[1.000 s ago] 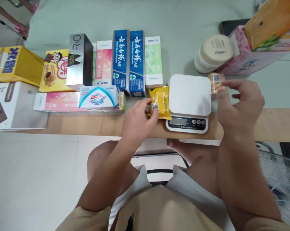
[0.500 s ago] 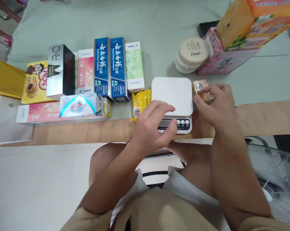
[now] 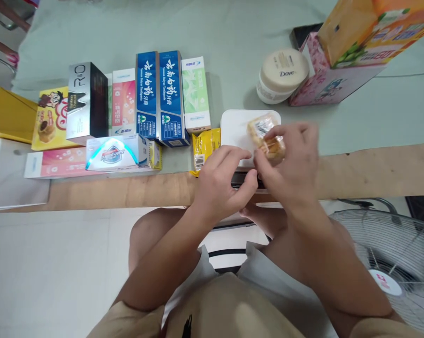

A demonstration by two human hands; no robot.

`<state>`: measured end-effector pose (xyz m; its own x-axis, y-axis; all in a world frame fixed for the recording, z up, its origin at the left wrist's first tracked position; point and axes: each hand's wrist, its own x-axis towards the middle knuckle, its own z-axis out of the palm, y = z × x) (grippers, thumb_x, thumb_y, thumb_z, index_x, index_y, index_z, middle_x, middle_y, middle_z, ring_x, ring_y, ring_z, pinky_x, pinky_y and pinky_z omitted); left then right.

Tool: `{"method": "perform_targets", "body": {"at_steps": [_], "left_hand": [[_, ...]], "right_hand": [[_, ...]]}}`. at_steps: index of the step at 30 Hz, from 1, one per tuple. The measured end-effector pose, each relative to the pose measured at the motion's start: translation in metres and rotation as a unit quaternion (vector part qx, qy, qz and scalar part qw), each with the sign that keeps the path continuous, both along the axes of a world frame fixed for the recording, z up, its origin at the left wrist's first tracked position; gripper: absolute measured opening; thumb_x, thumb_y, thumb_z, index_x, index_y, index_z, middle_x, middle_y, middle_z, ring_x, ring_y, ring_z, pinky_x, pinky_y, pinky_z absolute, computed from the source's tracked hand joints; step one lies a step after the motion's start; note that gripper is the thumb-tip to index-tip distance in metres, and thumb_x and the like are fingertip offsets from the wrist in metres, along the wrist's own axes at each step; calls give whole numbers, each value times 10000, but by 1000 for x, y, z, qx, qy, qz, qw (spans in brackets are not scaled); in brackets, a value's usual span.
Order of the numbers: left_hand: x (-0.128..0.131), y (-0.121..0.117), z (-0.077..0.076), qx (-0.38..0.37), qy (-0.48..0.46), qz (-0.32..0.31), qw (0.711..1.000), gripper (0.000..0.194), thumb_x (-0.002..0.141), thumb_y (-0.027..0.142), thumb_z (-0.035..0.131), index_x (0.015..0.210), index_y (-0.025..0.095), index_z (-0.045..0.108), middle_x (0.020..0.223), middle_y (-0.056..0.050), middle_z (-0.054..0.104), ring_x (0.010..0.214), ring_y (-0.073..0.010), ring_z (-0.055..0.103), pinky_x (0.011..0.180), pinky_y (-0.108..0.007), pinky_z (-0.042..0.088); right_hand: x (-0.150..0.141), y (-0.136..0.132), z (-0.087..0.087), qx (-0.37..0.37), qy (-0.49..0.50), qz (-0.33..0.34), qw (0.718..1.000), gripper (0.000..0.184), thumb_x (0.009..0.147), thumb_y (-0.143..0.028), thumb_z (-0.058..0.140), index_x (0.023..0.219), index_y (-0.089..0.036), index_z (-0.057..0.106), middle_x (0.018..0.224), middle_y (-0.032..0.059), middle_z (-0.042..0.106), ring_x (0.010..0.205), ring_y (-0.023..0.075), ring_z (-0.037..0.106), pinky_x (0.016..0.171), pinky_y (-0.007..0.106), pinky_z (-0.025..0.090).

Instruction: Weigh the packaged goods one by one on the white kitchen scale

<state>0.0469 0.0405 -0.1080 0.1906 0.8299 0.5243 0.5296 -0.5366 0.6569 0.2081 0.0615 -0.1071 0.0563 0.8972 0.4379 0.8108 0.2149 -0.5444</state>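
My right hand [image 3: 289, 159] grips a small clear-wrapped snack pack [image 3: 263, 136] with a barcode label, holding it over the right part of a white digital kitchen scale [image 3: 233, 126]. The pack is slightly blurred, and I cannot tell whether it touches the scale's plate. At the scale's front left corner is my left hand [image 3: 222, 180], its thumb and fingers apart and holding nothing. The scale's dark display and buttons are partly covered by both hands. Just left of the scale lies a yellow packet [image 3: 205, 143].
Two blue toothpaste boxes [image 3: 170, 94], a green-white box [image 3: 196, 94], a black-silver box [image 3: 87, 101] and a white-blue box [image 3: 115, 152] stand left. Right are a Dove jar [image 3: 282, 75], a pink box [image 3: 335, 87] and an orange pack [image 3: 381, 33]. A fan [image 3: 391, 249] stands below the table edge.
My right hand has lifted the snack pack from the table right of the scale and carried it left over the plate. My left hand has barely moved.
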Motion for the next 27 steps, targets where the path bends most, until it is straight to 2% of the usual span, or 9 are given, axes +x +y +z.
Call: {"method": "perform_targets", "body": {"at_steps": [3, 6, 9, 12, 14, 16, 20, 24, 27], "left_hand": [[-2, -1, 1, -11, 23, 0, 1000, 130, 944, 212, 581, 1033, 159, 659, 996, -81, 736, 958, -211, 677, 868, -345, 548], [-5, -3, 1, 4, 51, 25, 998, 186, 945, 260, 589, 1070, 155, 677, 1044, -110, 737, 1003, -254, 678, 916, -406, 533], [-8, -4, 0, 7, 64, 48, 997, 234, 947, 292, 580, 1114, 160, 677, 1076, -117, 744, 1092, -285, 679, 993, -445, 526], [-8, -6, -2, -21, 87, 50, 995, 297, 953, 314, 565, 1183, 156, 668, 1174, -125, 756, 1230, -312, 656, 1106, -487, 500], [-7, -7, -3, -45, 110, 45, 992, 357, 946, 326, 568, 1236, 136, 655, 1281, -157, 733, 1312, -343, 622, 1157, -531, 474], [-7, -10, -3, -61, 121, 43, 990, 397, 934, 317, 579, 1275, 123, 640, 1359, -184, 696, 1368, -360, 592, 1194, -555, 452], [-16, -17, 5, -37, 65, 34, 997, 441, 946, 303, 581, 1351, 131, 579, 1438, -204, 629, 1400, -335, 583, 1196, -536, 491], [-39, -27, 17, -62, -61, 95, 992, 254, 974, 295, 611, 1218, 224, 608, 1339, -133, 654, 1286, -261, 647, 965, -404, 657], [-60, -35, 20, -71, -120, 137, 981, 182, 942, 218, 633, 1123, 228, 616, 1222, -96, 663, 1177, -219, 670, 824, -320, 685]], "right_hand": [[-16, -5, -4, -47, -6, -11, 999, 201, 828, -363, 644, 993, -249, 649, 1069, 83, 588, 984, 250, 617, 944, 499, 554], [-14, -5, -2, -32, -12, -17, 999, 267, 857, -437, 625, 1038, -247, 667, 1044, 96, 644, 978, 271, 634, 908, 502, 551], [-7, -6, 4, -22, -11, -28, 999, 261, 905, -407, 552, 1066, -236, 667, 1058, 124, 701, 1013, 306, 660, 940, 543, 534], [-6, -7, 7, -67, -20, -30, 997, 246, 908, -390, 565, 1091, -255, 660, 1079, 119, 741, 1028, 345, 680, 981, 609, 513], [-9, -10, 7, -79, -4, 4, 997, 250, 898, -377, 584, 1108, -261, 653, 1085, 109, 755, 1028, 354, 697, 964, 617, 529], [-13, -12, 7, -56, 31, 51, 997, 230, 898, -330, 585, 1108, -265, 650, 1119, 106, 748, 1076, 341, 699, 949, 576, 562], [-23, -20, 8, -22, 114, 115, 987, 235, 918, -278, 587, 1143, -279, 656, 1224, 107, 694, 1212, 296, 662, 949, 495, 605], [-38, -29, 11, -14, 161, 213, 964, 339, 935, -332, 602, 1268, -282, 646, 1304, 114, 663, 1300, 293, 637, 1012, 497, 610], [-51, -36, 12, -34, 132, 284, 949, 399, 931, -315, 600, 1324, -267, 651, 1391, 132, 657, 1348, 300, 626, 1086, 504, 583]]}}
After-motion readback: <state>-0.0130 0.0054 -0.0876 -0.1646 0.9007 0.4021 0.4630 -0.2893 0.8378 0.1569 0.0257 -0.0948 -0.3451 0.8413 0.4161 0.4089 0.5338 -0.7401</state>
